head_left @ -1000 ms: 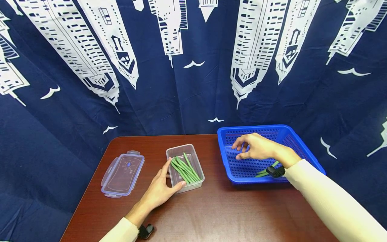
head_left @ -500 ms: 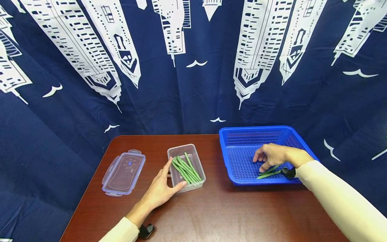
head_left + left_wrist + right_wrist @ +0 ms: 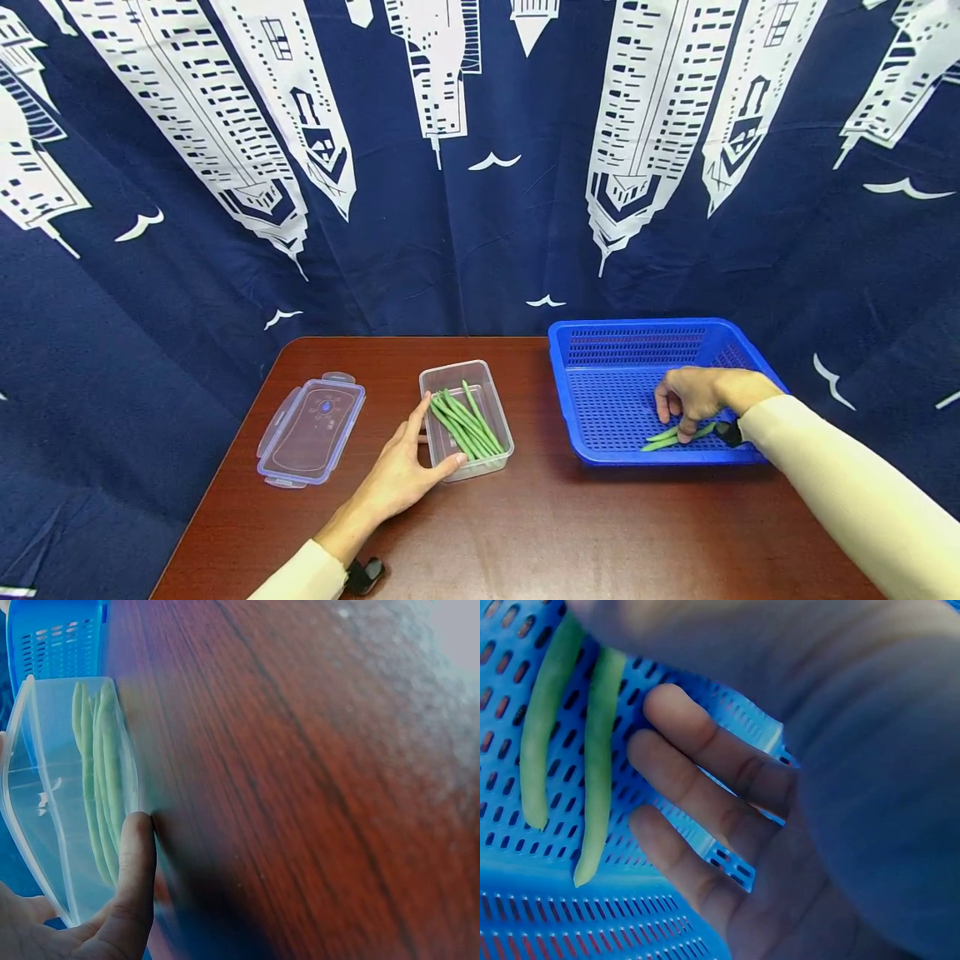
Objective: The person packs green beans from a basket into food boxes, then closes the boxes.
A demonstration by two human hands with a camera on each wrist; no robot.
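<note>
My left hand (image 3: 405,467) rests at a clear plastic container (image 3: 491,400), its index fingertip at the left rim and its thumb stretched along the near side. Several green beans (image 3: 468,425) lie inside that container. In the left wrist view the thumb (image 3: 135,859) presses along the outer wall. My right hand (image 3: 693,396) is low inside the blue basket (image 3: 600,457), with the thumb over two green beans (image 3: 596,772) on the basket floor. Its other visible fingers (image 3: 686,776) are loosely bent and apart from the beans; the thumb hides the index finger in the right wrist view.
A clear lid with a lilac edge (image 3: 311,429) lies flat on the brown table (image 3: 540,533), left of the container. Behind the table hangs a navy curtain (image 3: 420,275) with white building prints. The basket's raised walls surround the right hand.
My right hand has moved right and down inside the basket, from above its left half to the beans near the front wall. The left hand keeps its place at the container.
</note>
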